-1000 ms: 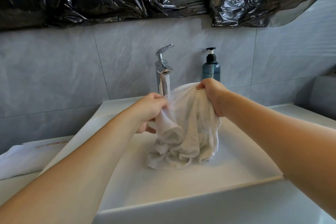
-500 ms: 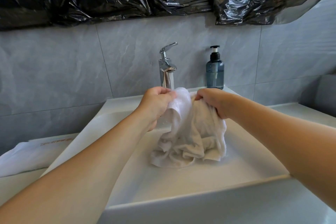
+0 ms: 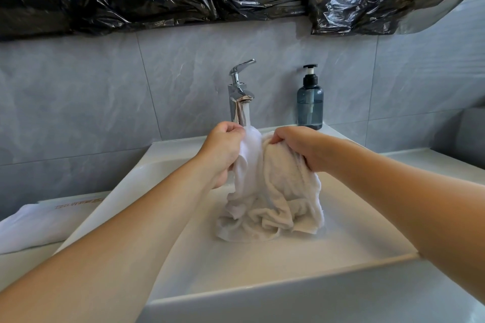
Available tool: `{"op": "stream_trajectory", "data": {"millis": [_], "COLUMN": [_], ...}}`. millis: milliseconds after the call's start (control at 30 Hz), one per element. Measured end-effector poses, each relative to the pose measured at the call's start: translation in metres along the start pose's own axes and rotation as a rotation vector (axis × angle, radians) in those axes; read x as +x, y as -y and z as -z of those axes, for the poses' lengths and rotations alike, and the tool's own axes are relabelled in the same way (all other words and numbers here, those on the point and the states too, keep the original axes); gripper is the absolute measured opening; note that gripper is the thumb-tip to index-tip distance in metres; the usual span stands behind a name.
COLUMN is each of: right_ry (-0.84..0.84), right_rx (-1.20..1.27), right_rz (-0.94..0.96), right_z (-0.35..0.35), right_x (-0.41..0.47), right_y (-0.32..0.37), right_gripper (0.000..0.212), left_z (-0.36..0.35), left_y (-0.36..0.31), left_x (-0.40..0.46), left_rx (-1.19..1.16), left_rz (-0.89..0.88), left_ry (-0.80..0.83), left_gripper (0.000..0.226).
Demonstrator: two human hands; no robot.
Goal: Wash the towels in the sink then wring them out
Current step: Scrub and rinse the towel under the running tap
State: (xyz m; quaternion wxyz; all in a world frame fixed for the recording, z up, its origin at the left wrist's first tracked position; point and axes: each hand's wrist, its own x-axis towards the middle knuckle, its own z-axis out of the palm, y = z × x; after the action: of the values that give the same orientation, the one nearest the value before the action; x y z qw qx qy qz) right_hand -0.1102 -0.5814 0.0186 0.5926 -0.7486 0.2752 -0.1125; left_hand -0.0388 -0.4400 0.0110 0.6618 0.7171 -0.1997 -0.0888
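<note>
Hands [image 3: 262,149] grip towel [image 3: 278,191] | faucet [image 3: 240,97] behind | soap bottle [image 3: 310,102] right

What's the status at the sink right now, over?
Left hand and right hand both grip the towel. Towel bunched under the running faucet, tail in the sink. Nothing obstructing.

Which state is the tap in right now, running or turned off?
Running. A white stream falls from the faucet spout onto the towel, which both hands hold bunched over the sink, and its lever is tilted up.
</note>
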Motion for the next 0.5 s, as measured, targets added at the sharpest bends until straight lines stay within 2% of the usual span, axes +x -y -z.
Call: {"op": "stream_trajectory", "data": {"millis": [33,67,167,200,233,267,367,400,500], "right_ry": [0.012,0.028,0.074,0.081,0.085,0.094,0.154,0.204,0.333], "right_rx": [-0.004,-0.008,-0.016,-0.022,-0.03,-0.037,-0.038,-0.032,0.004], "right_rz": [0.008,0.016,0.035,0.039,0.043,0.047,0.038,0.033,0.076], "right_z": [-0.001,-0.002,-0.001,0.0,0.001,0.001,0.001,0.0,-0.004], "right_x": [0.001,0.002,0.007,0.007,0.009,0.01,0.01,0.009,0.007], "right_y": [0.0,0.0,-0.001,-0.002,-0.003,-0.004,-0.004,-0.004,-0.006], "right_gripper": [0.021,0.024,0.03,0.03,0.029,0.031,0.049,0.048,0.029], "left_z": [0.0,0.0,0.001,0.001,0.001,0.002,0.01,0.014,0.023], "left_y": [0.0,0.0,0.005,0.007,0.009,0.011,0.008,0.004,-0.008], "left_x": [0.0,0.001,0.002,0.001,0.001,0.001,0.003,0.004,0.009], "left_rx": [0.015,0.037,0.186,0.29,0.395,0.48,0.632,0.667,0.612], "left_rz": [0.001,0.003,0.026,0.009,-0.028,-0.065,-0.134,-0.161,-0.2], "left_ry": [0.018,0.057,0.211,0.225,0.214,0.191,0.115,0.074,-0.118], "left_gripper": [0.003,0.014,0.087,0.105,0.111,0.105,0.039,0.026,0.008]}}
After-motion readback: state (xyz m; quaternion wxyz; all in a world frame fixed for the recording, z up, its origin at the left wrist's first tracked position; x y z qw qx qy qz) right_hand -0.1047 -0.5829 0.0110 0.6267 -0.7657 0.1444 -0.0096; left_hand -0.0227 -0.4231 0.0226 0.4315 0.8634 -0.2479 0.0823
